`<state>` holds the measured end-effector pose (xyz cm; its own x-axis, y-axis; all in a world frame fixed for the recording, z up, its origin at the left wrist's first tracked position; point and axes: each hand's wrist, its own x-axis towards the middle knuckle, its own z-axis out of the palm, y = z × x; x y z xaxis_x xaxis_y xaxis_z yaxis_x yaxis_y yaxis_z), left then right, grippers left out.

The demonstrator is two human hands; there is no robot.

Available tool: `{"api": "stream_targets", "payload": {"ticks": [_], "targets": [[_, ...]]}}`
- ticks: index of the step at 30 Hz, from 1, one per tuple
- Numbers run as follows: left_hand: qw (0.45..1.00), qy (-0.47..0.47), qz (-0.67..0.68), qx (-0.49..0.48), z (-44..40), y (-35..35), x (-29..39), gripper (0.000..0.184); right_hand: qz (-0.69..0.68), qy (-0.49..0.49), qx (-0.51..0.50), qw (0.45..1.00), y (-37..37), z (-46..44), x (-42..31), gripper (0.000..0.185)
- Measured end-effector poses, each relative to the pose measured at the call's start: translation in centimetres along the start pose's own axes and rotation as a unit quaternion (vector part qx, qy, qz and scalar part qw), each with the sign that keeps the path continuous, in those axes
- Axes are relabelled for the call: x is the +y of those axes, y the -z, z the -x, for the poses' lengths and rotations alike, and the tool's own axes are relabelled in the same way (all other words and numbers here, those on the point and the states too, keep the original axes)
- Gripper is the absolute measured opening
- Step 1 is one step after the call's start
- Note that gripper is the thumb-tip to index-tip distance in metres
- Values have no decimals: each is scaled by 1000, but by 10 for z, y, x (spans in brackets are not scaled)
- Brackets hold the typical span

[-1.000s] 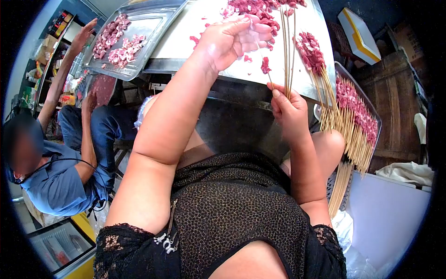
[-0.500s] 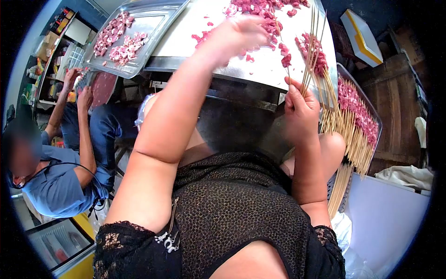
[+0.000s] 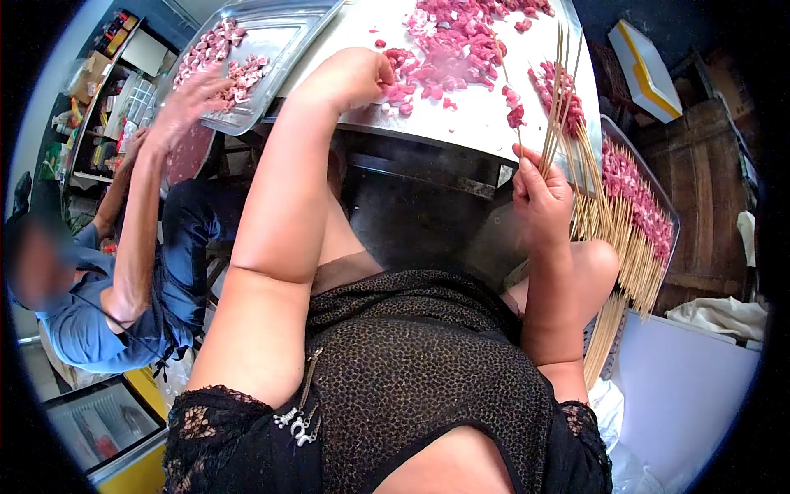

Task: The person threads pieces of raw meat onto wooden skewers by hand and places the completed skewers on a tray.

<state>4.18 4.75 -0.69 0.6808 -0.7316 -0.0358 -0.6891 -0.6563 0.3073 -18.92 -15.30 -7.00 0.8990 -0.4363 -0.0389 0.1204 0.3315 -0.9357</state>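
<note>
My left hand [image 3: 354,78] is at the left edge of a pile of raw meat pieces [image 3: 448,62] on the white tabletop. Its fingers are curled together on a small piece of meat, largely hidden by the hand. Near the table's front edge, my right hand [image 3: 543,193] grips several thin bamboo skewers [image 3: 558,99], points upward. One skewer, held apart between thumb and forefinger, has a few meat pieces [image 3: 514,109] threaded on it. Beyond that hand, finished meat skewers [image 3: 568,111] lie bunched on the table's right side.
A metal tray [image 3: 284,62] with two heaps of meat overlaps the table's left end. A co-worker [image 3: 90,296] sits at left, one hand raised over that tray. A second tray of loaded skewers [image 3: 638,206] stands at right, by a white styrofoam box [image 3: 646,70].
My left hand has moved left and down from above the pile to its left edge, fingers closing. My right hand barely shifts. The co-worker's hand has risen toward the metal tray.
</note>
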Motion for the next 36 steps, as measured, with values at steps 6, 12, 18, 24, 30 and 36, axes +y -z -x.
{"api": "stream_targets", "payload": {"ticks": [6,12,18,24,30,36], "targets": [[970,28,195,143,-8,2,-3,20,3,-13,-8,1000,2,-1,2,25],[731,27,678,76,-12,9,19,24,25,-41,-33,998,-2,0,6,24],[655,-1,756,9,-17,-9,48,27,48,-53,-50,996,-8,2,7,22],[646,-7,763,33,-19,-16,60,26,76,-65,-37,994,-10,5,-1,21],[637,16,767,77,-21,-15,61,25,94,-52,-47,993,-8,6,0,21],[609,27,792,35,-20,-20,67,24,92,-45,-39,994,-5,6,2,21]]}}
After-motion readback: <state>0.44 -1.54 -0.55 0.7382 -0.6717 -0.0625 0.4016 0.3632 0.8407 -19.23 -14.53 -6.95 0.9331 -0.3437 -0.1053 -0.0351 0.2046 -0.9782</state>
